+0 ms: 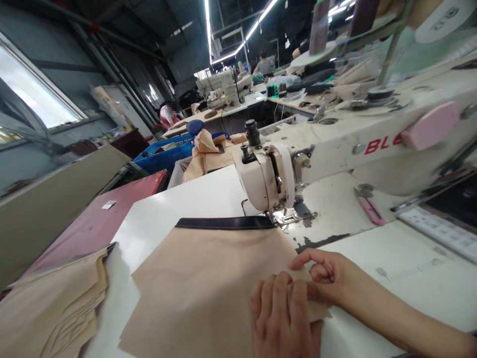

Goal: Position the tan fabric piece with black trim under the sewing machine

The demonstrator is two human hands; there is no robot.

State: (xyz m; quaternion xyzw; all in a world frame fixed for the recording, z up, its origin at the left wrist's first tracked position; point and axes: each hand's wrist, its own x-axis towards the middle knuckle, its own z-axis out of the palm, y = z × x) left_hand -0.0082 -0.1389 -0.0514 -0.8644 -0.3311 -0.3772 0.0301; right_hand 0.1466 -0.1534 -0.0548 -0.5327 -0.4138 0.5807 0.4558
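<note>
A beige fabric piece (pixel 208 278) with a black strip (pixel 225 223) along its far edge lies flat on the white sewing table (pixel 391 263). The strip's right end sits under the presser foot (pixel 285 217) of a white sewing machine (pixel 335 144). My left hand (pixel 283 318) lies flat on the fabric's near right corner, fingers together. My right hand (pixel 320 273) pinches the fabric's right edge next to it, between thumb and fingers.
A stack of beige fabric pieces (pixel 52 308) lies at the lower left. A red table (pixel 108 214) stands to the left, with a blue crate (pixel 167 154) behind it. Pink snips (pixel 368 209) lie on the machine bed. Other machines and seated people are far behind.
</note>
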